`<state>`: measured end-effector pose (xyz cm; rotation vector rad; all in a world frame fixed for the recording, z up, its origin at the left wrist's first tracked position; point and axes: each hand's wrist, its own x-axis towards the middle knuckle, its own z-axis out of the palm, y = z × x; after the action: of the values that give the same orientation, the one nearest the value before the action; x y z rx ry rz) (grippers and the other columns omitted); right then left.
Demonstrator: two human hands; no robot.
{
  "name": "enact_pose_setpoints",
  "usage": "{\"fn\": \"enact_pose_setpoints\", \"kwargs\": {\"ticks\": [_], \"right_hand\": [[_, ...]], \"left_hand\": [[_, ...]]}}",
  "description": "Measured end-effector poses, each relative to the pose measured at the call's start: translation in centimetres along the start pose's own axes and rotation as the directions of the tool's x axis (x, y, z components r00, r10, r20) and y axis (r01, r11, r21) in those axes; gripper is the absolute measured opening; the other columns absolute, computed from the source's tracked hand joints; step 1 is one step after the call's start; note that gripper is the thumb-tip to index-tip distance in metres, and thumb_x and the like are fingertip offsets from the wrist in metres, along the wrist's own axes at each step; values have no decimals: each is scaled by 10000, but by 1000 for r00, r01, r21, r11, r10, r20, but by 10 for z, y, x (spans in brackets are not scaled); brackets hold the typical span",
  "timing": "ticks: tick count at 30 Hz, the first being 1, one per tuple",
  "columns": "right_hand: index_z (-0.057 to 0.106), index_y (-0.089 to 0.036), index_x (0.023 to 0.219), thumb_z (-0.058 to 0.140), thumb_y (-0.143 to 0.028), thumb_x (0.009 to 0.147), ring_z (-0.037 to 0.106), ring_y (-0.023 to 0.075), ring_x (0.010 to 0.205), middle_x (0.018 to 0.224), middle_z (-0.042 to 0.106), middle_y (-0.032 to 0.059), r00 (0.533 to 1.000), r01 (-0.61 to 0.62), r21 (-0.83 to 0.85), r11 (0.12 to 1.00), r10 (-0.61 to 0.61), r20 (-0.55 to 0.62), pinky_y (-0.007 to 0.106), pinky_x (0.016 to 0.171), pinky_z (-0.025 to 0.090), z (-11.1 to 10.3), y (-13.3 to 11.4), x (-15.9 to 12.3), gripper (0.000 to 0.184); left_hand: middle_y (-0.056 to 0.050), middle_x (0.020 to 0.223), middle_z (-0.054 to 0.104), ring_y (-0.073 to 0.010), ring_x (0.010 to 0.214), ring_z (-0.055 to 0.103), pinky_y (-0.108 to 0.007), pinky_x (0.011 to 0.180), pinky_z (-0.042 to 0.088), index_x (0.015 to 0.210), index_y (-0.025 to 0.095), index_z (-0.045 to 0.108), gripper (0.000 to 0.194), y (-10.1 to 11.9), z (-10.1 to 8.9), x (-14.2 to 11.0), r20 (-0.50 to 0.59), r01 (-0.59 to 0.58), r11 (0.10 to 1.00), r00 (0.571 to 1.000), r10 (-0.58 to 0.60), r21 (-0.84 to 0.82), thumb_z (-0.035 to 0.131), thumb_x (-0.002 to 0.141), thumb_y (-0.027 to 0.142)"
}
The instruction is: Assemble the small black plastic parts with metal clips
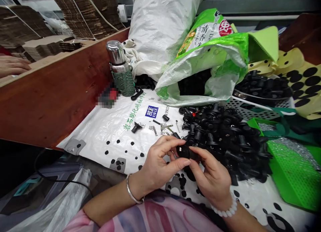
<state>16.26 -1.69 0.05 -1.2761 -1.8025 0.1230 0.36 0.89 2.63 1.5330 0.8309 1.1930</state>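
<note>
Between both hands is a black round plastic part (183, 151) with a small shiny metal piece on its face. My left hand (164, 156) pinches it from the left with thumb and fingers. From the right, my right hand (212, 170) closes its thumb and fingertips on the same part; its far side is hidden by the fingers. Just beyond lies a large heap of similar black plastic parts (225, 135). On the white sack sheet (120, 125) lie small metal strips (170, 127), a spring (156, 122) and a loose black part (136, 127).
A metal flask (119, 66) stands by the wooden board (62, 88). Behind the heap lies an open green-and-white bag (200, 71) of black parts. At right are a white basket (247, 108) and a green tray (296, 178) with small metal pieces. Another person's hand (13, 65) rests beyond the board.
</note>
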Motion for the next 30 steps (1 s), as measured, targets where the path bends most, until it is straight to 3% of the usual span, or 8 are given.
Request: {"fn": "enact_pose_setpoints", "kwargs": {"ticks": [7,12,14,17,21,23,27,30], "right_hand": [[543,-197,1026,554,-180,816,636,158,673,841,670,54,999,38,-80,996,-40,-22,259,618,515,1,-3,-1,211],[554,-188,1060,530,-212,843,623,126,577,788,680,38,992,-116,135,984,108,63,234,552,510,-2,-5,-4,219],[548,-193,1067,503,-215,863,592,97,510,716,670,12,958,-274,305,912,231,168,202,498,495,-3,-7,-4,210],[553,-201,1036,494,-242,872,566,80,484,662,658,-8,871,-488,506,711,361,333,180,466,482,-2,-11,-5,179],[567,-194,990,533,-267,849,536,64,454,636,652,-13,793,-609,602,517,432,431,172,458,475,0,-16,-4,162],[570,-196,984,545,-257,841,538,63,461,595,626,-28,794,-605,606,516,442,417,165,470,478,-1,-17,-3,157],[578,-204,1001,556,-231,830,554,61,487,603,603,-38,854,-517,583,627,425,300,147,477,484,-4,-19,0,174],[577,-199,1008,564,-222,821,570,64,508,669,628,-20,886,-461,537,707,406,226,148,480,493,-5,-19,0,189]], "left_hand": [[-89,1001,577,-131,744,583,-253,659,518,1042,178,660,246,-1,0,1,-17,40,997,999,-41,-63,522,844,230],[-98,1009,608,-175,942,587,-295,823,491,1050,161,654,256,-9,-1,2,-46,-109,993,993,111,56,486,857,144],[-101,1018,609,-173,953,587,-299,836,486,1058,154,645,264,-11,-2,2,-35,-165,981,985,170,99,476,858,125],[-102,1011,623,-171,947,595,-298,829,495,1043,150,645,261,-13,-2,2,-17,-205,969,978,209,136,462,860,112],[-99,988,650,-161,938,609,-276,832,499,1022,137,647,254,-16,-2,-1,-24,-216,958,974,224,188,457,858,100],[-99,1016,656,-162,961,609,-275,850,495,1065,141,629,273,-17,-3,-3,-16,-241,940,968,252,240,465,852,94],[-100,1112,644,-166,1015,603,-270,892,480,1179,155,562,355,-16,-5,-6,42,-307,898,950,310,317,487,839,85],[-91,1093,659,-159,991,620,-243,881,485,1170,156,574,345,-13,-6,-6,28,-253,923,966,256,291,506,837,100]]}}
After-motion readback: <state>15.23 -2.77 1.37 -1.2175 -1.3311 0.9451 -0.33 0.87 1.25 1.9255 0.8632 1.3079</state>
